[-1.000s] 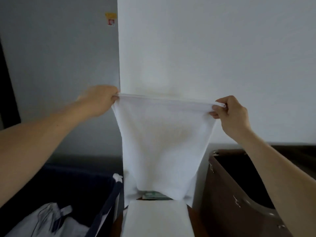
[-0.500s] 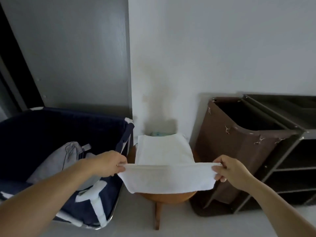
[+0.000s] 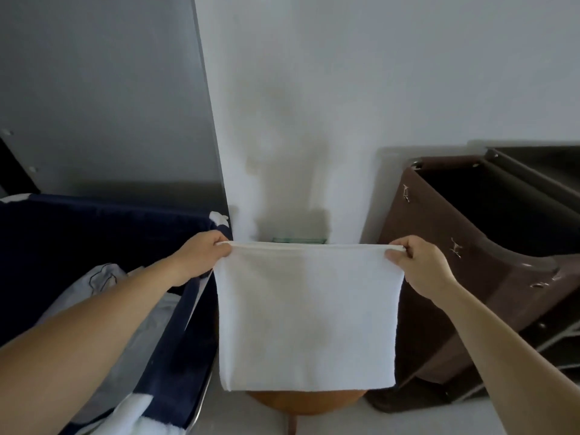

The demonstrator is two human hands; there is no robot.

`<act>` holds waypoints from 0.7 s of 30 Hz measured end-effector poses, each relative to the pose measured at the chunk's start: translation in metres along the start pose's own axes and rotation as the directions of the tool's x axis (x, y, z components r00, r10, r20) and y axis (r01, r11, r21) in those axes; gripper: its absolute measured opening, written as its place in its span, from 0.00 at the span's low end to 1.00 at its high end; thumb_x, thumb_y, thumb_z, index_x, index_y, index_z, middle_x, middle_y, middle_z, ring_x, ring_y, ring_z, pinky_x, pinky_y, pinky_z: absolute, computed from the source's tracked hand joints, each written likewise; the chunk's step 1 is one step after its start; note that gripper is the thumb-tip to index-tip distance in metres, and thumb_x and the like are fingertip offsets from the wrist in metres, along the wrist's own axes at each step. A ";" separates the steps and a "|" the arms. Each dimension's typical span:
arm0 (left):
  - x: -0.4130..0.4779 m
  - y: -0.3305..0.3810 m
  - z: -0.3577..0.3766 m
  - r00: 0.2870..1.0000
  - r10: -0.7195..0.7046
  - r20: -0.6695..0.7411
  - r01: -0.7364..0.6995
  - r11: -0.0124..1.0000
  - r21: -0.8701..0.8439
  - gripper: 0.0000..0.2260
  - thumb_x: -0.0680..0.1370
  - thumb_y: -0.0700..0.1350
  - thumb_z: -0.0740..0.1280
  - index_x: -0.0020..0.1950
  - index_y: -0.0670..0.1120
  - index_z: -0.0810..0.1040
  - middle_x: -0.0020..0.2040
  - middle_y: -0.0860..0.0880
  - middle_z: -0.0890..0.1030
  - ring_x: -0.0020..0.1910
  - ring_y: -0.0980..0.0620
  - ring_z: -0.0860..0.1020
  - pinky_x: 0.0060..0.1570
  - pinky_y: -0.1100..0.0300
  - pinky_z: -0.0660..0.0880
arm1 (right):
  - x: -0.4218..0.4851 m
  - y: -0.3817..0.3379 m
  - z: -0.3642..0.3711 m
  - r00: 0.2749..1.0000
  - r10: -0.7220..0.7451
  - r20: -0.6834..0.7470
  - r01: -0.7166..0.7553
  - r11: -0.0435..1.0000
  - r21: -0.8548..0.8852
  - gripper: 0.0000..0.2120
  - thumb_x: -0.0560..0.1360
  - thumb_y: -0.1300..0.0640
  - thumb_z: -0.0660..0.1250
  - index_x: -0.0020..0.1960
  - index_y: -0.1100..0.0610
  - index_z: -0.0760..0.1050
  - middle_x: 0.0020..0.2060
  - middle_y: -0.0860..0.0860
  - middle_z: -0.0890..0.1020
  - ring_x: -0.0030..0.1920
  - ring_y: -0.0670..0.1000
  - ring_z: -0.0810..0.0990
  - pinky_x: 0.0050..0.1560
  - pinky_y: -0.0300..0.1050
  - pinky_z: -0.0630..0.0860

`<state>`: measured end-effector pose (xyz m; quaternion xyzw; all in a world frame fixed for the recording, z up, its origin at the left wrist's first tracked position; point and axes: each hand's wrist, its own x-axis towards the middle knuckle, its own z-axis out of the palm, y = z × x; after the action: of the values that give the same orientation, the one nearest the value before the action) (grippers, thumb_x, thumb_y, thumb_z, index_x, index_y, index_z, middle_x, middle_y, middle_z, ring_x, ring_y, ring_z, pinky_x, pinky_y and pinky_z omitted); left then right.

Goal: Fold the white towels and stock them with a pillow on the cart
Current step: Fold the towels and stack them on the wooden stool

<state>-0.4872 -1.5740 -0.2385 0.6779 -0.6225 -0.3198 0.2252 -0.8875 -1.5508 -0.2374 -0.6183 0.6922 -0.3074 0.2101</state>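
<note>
A white towel (image 3: 306, 315) hangs flat in front of me, stretched by its top edge. My left hand (image 3: 201, 257) pinches the top left corner and my right hand (image 3: 420, 266) pinches the top right corner. The towel's lower edge hangs just above the front rim of a round wooden stool (image 3: 306, 401), and it hides whatever lies on the stool's seat. No pillow shows.
A navy laundry hamper (image 3: 103, 240) with white and grey linen inside stands at the left. A brown bag on a dark cart (image 3: 489, 255) with shelves stands at the right. The white wall (image 3: 345, 105) lies straight ahead behind the stool.
The towel went from held high, to a short folded band low over the stool, to hanging long again at mid height. The folded towel on the stool is now hidden.
</note>
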 end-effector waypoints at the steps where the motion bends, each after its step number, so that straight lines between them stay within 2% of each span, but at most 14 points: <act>1: 0.021 -0.002 0.006 0.999 -0.044 -0.030 0.042 0.997 -0.062 0.08 0.79 0.44 0.63 0.49 0.41 0.77 0.49 0.37 0.79 0.43 0.46 0.76 0.44 0.51 0.73 | 0.025 0.003 0.010 1.000 0.013 0.016 -0.013 1.000 0.005 0.05 0.80 0.54 0.66 0.53 0.54 0.75 0.40 0.48 0.78 0.40 0.50 0.77 0.36 0.41 0.69; 5: 0.110 -0.009 0.038 0.982 -0.147 -0.121 0.127 0.979 -0.162 0.07 0.80 0.43 0.61 0.56 0.43 0.75 0.52 0.45 0.78 0.48 0.50 0.77 0.47 0.54 0.74 | 0.122 0.025 0.051 0.996 0.072 0.058 -0.072 0.997 0.012 0.07 0.79 0.53 0.67 0.55 0.54 0.76 0.46 0.49 0.80 0.44 0.50 0.78 0.39 0.42 0.71; 8: 0.175 -0.027 0.070 0.961 -0.218 -0.173 0.195 0.971 -0.142 0.11 0.81 0.41 0.61 0.63 0.44 0.72 0.55 0.48 0.76 0.44 0.56 0.73 0.40 0.61 0.70 | 0.185 0.044 0.092 0.988 0.143 0.059 -0.146 0.988 0.041 0.09 0.78 0.55 0.70 0.56 0.56 0.79 0.50 0.52 0.81 0.49 0.53 0.79 0.49 0.46 0.74; 9: 0.194 -0.037 0.083 0.954 -0.247 -0.171 0.227 0.965 -0.128 0.12 0.81 0.41 0.60 0.65 0.44 0.71 0.56 0.46 0.76 0.44 0.56 0.73 0.39 0.61 0.69 | 0.201 0.053 0.109 0.981 0.179 0.071 -0.182 0.982 0.043 0.10 0.77 0.55 0.70 0.56 0.57 0.80 0.50 0.53 0.82 0.50 0.54 0.79 0.50 0.47 0.75; 12: 0.241 -0.073 0.125 0.934 -0.321 -0.156 0.305 0.945 -0.119 0.16 0.81 0.39 0.60 0.69 0.41 0.70 0.63 0.42 0.75 0.51 0.51 0.72 0.49 0.59 0.69 | 0.235 0.081 0.161 0.956 0.276 0.101 -0.279 0.960 0.024 0.10 0.76 0.55 0.70 0.56 0.57 0.80 0.51 0.54 0.83 0.48 0.54 0.79 0.49 0.47 0.76; 16: 0.279 -0.124 0.177 0.921 -0.378 -0.090 0.379 0.925 -0.007 0.16 0.83 0.40 0.55 0.71 0.43 0.68 0.57 0.45 0.74 0.47 0.53 0.72 0.46 0.64 0.68 | 0.251 0.117 0.212 0.929 0.365 0.062 -0.364 0.931 -0.028 0.10 0.78 0.54 0.67 0.58 0.54 0.79 0.53 0.54 0.83 0.50 0.54 0.78 0.51 0.48 0.76; 18: 0.282 -0.134 0.194 0.913 -0.386 -0.135 0.388 0.922 -0.011 0.16 0.84 0.42 0.54 0.71 0.45 0.66 0.60 0.42 0.74 0.50 0.47 0.75 0.49 0.58 0.70 | 0.248 0.128 0.229 0.911 0.412 0.004 -0.412 0.910 -0.052 0.14 0.78 0.52 0.65 0.63 0.52 0.76 0.58 0.53 0.81 0.58 0.57 0.79 0.59 0.52 0.75; 21: 0.272 -0.136 0.209 0.921 -0.301 -0.249 0.311 0.950 0.002 0.17 0.83 0.43 0.55 0.73 0.45 0.65 0.65 0.41 0.71 0.56 0.40 0.77 0.56 0.49 0.73 | 0.237 0.132 0.246 0.887 0.460 -0.050 -0.462 0.883 -0.079 0.20 0.80 0.51 0.63 0.71 0.53 0.69 0.66 0.54 0.75 0.65 0.58 0.75 0.64 0.55 0.73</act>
<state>-0.5357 -1.8065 -0.5209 0.8056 -0.4829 -0.2516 0.2335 -0.8535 -1.8185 -0.4843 -0.4401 0.8352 -0.2271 0.2391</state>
